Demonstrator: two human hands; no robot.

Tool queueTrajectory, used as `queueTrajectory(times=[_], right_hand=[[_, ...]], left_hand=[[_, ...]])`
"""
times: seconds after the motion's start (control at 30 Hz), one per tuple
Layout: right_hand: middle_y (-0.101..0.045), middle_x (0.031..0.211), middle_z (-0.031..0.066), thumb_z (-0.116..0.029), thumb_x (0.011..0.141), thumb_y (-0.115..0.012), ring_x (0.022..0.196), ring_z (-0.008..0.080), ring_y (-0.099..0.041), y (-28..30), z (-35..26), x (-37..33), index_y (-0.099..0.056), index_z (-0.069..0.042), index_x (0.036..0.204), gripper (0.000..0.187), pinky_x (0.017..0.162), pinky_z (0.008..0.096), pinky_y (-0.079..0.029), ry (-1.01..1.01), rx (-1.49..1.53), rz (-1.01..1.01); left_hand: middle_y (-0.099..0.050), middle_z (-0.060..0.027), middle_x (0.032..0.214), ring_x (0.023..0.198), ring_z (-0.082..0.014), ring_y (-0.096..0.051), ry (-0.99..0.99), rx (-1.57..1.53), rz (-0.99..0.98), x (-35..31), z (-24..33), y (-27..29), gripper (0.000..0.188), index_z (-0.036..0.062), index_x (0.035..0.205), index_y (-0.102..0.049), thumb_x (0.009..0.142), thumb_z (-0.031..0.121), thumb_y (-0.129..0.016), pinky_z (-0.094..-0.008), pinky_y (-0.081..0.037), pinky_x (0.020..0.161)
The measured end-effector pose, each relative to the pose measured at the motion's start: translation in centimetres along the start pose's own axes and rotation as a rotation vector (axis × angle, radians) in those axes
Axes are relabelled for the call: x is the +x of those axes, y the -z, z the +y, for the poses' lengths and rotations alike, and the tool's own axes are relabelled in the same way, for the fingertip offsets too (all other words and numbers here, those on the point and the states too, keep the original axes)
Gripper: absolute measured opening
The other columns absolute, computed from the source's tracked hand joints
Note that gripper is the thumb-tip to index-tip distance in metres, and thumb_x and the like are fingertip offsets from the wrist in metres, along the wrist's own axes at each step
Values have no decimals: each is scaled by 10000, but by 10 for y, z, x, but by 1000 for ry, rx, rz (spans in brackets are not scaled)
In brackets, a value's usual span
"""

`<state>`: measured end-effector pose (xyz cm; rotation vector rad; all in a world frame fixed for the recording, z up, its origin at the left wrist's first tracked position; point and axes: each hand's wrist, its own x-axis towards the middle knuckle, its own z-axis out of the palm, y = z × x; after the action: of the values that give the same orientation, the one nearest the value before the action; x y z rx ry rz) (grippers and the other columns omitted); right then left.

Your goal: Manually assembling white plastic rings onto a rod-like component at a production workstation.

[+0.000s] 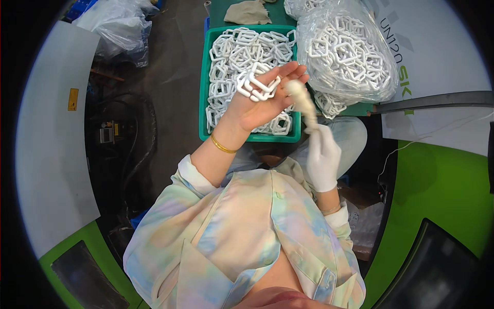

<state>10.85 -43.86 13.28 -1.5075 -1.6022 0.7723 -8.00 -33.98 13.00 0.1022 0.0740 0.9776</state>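
My left hand [260,100] is bare, palm up, and holds a few white plastic rings [257,83] on its fingers above a green tray [204,103]. The tray is full of several more white rings. My right hand [323,157] wears a white glove and grips one end of a cream-coloured glove or cloth [302,100], whose other end touches my left fingertips.
A clear plastic bag [343,51] stuffed with white rings lies to the right of the tray on a green table. A beige cloth [248,13] lies behind the tray. A white and green machine housing [437,170] curves on the right, another [51,144] on the left.
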Motion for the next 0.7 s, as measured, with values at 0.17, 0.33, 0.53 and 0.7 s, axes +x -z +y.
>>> queueTrajectory(times=[0.17, 0.33, 0.53, 0.7], right_hand=[[-581, 793, 5, -90, 1026, -471, 665, 54, -443, 12, -14, -15, -609, 8, 1043, 169, 595, 231, -385, -33, 130, 141], [-586, 790, 25, -81, 1021, -475, 671, 74, -471, 13, -28, -23, -602, 9, 1048, 158, 606, 249, -403, 38, 187, 94], [-569, 762, 45, -100, 1019, -486, 658, 88, -476, 25, -22, -10, -606, -2, 1035, 156, 600, 269, -406, -44, 118, 128], [-471, 762, -31, -149, 1052, -452, 673, 41, -397, 22, -28, 11, -588, -3, 1052, 200, 598, 202, -345, 6, 326, 163]], left_hand=[[-524, -156, 1397, 1306, -282, -499, -27, 300, -145, -8, -12, -21, 494, 16, 1438, -427, 1006, 221, -551, -421, -416, 1113], [-545, -196, 1357, 1221, -295, -584, -238, 960, -136, -17, -29, -23, 587, -18, 1452, -391, 959, 186, -636, -413, -502, 1021], [-615, -137, 1273, 1144, -208, -619, -278, 759, -7, -6, -37, -29, 508, -9, 1408, -455, 953, 124, -639, -361, -521, 982], [-595, -125, 1286, 1124, -191, -612, -288, 646, 41, 9, -52, -31, 434, -9, 1383, -472, 989, 129, -591, -318, -515, 983]])
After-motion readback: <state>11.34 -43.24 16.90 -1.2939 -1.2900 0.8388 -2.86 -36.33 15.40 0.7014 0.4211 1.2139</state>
